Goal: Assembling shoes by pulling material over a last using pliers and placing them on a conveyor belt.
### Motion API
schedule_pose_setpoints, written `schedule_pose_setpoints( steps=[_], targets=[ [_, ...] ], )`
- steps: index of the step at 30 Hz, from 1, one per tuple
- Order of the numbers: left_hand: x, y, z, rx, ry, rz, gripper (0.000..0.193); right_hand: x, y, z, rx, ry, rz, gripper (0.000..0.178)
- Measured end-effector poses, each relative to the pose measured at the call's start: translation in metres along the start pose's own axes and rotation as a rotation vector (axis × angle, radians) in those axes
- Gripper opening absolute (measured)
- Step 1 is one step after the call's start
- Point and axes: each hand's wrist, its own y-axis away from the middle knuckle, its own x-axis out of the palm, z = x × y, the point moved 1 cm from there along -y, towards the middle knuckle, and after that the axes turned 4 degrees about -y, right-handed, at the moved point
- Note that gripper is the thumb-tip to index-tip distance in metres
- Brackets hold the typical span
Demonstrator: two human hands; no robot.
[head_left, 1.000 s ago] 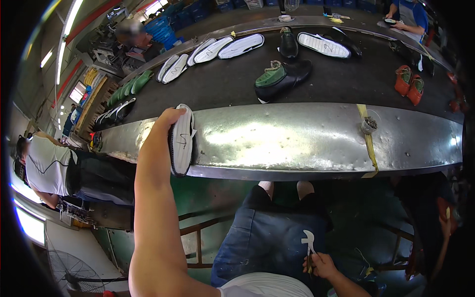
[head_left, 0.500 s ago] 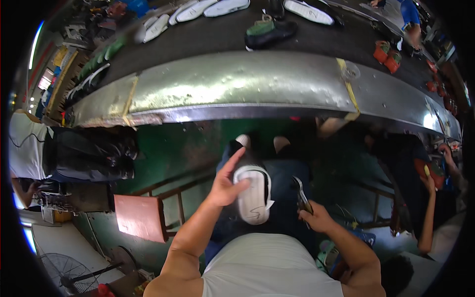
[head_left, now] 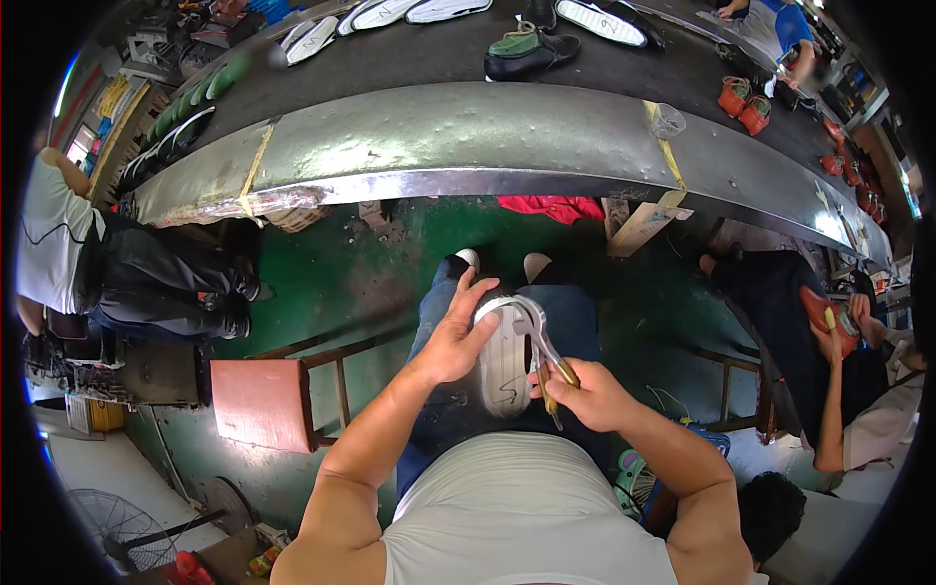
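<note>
A shoe (head_left: 504, 375) lies sole up across my lap, its pale insole bottom showing a dark handwritten mark. My left hand (head_left: 456, 341) grips it along the left side near the toe, thumb against the sole edge and fingers stretched past the toe. In my right hand (head_left: 590, 395) are lasting pincers (head_left: 542, 341), with curved metal jaws and brass-coloured handles. Their jaws reach over the toe end of the shoe, close to my left thumb. A white strip of material lies at that toe edge; whether the jaws grip it cannot be made out.
Ahead runs a conveyor bench with a metal edge (head_left: 439, 146). On it stand a black-and-green shoe (head_left: 526, 54), upturned shoes (head_left: 600, 24) and red shoes (head_left: 754, 115). A stool (head_left: 258, 405) is at left. People work on both sides; a fan (head_left: 127, 531) stands lower left.
My right hand has moved left and brought the pincers from beside the shoe onto its toe end. The view has shifted slightly, and my left hand still holds the shoe.
</note>
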Motion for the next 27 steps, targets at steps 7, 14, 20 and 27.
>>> schedule_pose_setpoints(
  steps=[7, 14, 20, 27],
  targets=[
    [-0.002, -0.003, 0.011, 0.051, 0.095, -0.039, 0.048, -0.012, -0.021, 0.023, 0.183, -0.079, 0.115, 0.021],
    [-0.014, -0.01, 0.03, 0.08, 0.226, 0.036, 0.049, -0.01, -0.051, -0.034, -0.471, 0.672, -0.322, 0.025],
    [-0.001, -0.009, 0.019, -0.115, 0.531, 0.013, 0.05, 0.001, -0.009, -0.001, -0.132, 0.951, -0.27, 0.039],
    [0.005, 0.001, -0.013, -0.085, 0.322, -0.047, 0.058, -0.035, 0.023, 0.017, -0.61, 0.757, 0.009, 0.028]
  ],
)
